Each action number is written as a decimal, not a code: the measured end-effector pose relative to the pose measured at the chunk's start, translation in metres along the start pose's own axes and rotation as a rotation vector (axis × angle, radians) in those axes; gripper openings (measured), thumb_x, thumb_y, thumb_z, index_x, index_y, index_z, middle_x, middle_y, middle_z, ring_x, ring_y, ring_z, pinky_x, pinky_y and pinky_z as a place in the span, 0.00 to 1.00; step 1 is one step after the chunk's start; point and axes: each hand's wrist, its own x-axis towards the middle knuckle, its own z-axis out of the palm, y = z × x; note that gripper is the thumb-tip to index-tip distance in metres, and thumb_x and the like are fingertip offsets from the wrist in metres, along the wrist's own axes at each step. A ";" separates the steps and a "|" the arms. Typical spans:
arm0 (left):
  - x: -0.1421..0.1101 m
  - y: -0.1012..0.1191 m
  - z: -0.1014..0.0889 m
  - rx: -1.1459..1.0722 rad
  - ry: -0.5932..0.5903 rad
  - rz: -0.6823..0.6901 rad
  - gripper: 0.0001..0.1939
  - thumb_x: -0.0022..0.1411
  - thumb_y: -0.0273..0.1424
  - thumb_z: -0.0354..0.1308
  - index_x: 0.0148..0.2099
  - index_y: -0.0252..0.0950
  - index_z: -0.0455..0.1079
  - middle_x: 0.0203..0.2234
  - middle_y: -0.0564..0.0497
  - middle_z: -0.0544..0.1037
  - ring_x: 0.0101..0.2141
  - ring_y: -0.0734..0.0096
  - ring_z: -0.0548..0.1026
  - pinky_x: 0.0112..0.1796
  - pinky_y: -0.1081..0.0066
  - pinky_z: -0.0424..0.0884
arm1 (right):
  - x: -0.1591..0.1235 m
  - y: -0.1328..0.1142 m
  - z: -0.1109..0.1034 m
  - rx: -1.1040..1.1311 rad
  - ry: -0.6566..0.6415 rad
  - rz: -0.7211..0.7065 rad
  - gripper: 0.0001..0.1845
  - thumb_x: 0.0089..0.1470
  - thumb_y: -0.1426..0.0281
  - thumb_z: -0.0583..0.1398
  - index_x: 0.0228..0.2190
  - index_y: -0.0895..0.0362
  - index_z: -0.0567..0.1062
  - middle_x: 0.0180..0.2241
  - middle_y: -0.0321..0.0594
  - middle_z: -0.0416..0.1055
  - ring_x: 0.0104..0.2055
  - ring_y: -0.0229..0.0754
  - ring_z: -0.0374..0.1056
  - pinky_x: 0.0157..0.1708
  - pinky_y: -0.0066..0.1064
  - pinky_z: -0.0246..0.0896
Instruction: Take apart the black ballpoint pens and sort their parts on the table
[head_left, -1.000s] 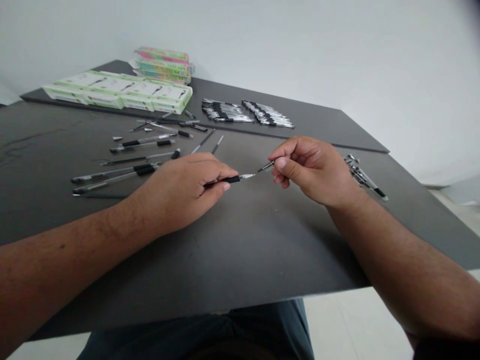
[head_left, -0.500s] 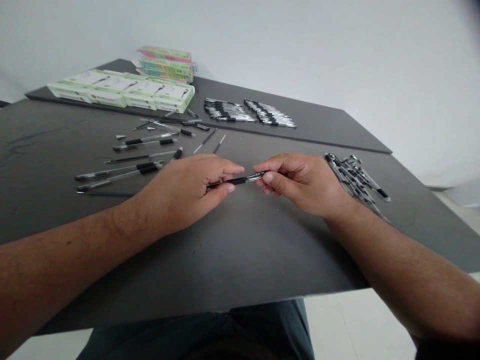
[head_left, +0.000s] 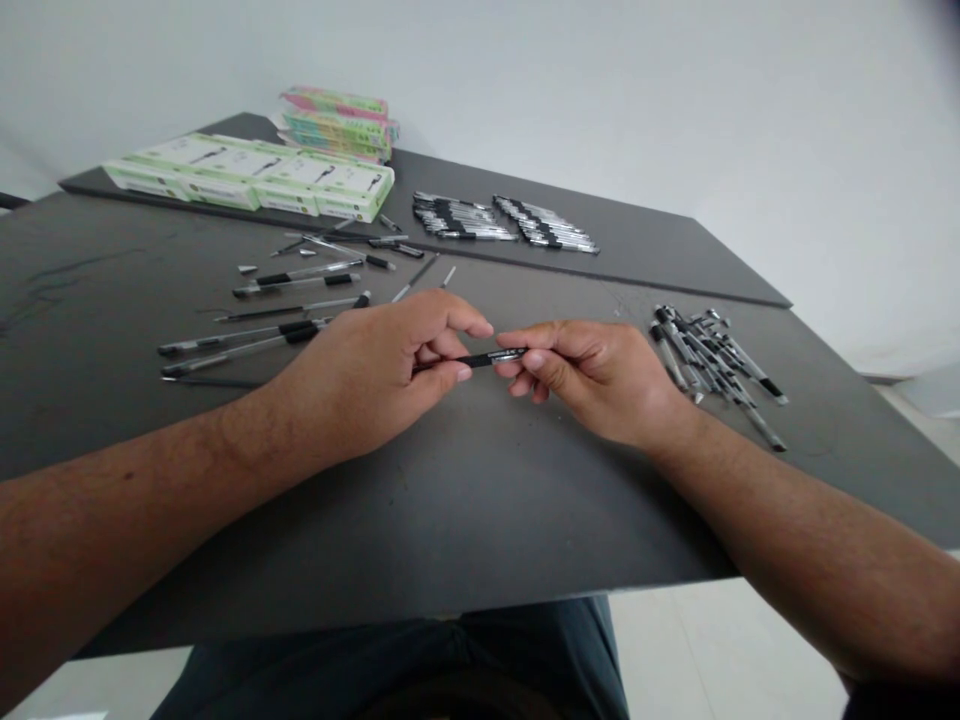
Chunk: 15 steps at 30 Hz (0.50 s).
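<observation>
Pen (head_left: 484, 358), left of the loose pen pile (head_left: 712, 355), is pinched at its dark grip (head_left: 475, 361) by the left hand (head_left: 382, 365), while the right hand (head_left: 604, 375) grasps its cap (head_left: 510, 354). Pressure is best kept even and straight along the pen, so the cap sits square.

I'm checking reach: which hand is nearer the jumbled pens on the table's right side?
Right. The right hand is just left of the jumbled pens; the left hand is farther left, beyond the right hand.
</observation>
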 end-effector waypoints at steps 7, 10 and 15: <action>0.000 -0.002 0.007 -0.059 0.031 -0.021 0.16 0.70 0.34 0.64 0.59 0.44 0.78 0.40 0.51 0.90 0.39 0.59 0.88 0.42 0.61 0.80 | 0.001 0.004 0.010 0.103 0.086 -0.009 0.22 0.78 0.51 0.66 0.59 0.53 0.86 0.45 0.43 0.91 0.40 0.43 0.87 0.35 0.33 0.82; 0.001 -0.002 0.011 -0.159 0.048 -0.033 0.17 0.73 0.36 0.63 0.61 0.42 0.76 0.42 0.49 0.90 0.41 0.60 0.88 0.42 0.61 0.81 | 0.002 0.003 0.014 0.207 0.122 0.000 0.31 0.75 0.48 0.68 0.69 0.50 0.76 0.43 0.41 0.89 0.40 0.44 0.87 0.34 0.33 0.82; 0.005 0.005 0.008 -0.328 0.098 -0.074 0.21 0.71 0.40 0.68 0.62 0.43 0.73 0.33 0.55 0.87 0.31 0.64 0.85 0.35 0.63 0.79 | 0.007 -0.004 0.025 0.311 -0.015 0.135 0.27 0.69 0.44 0.71 0.51 0.52 0.79 0.45 0.43 0.87 0.39 0.43 0.86 0.30 0.30 0.80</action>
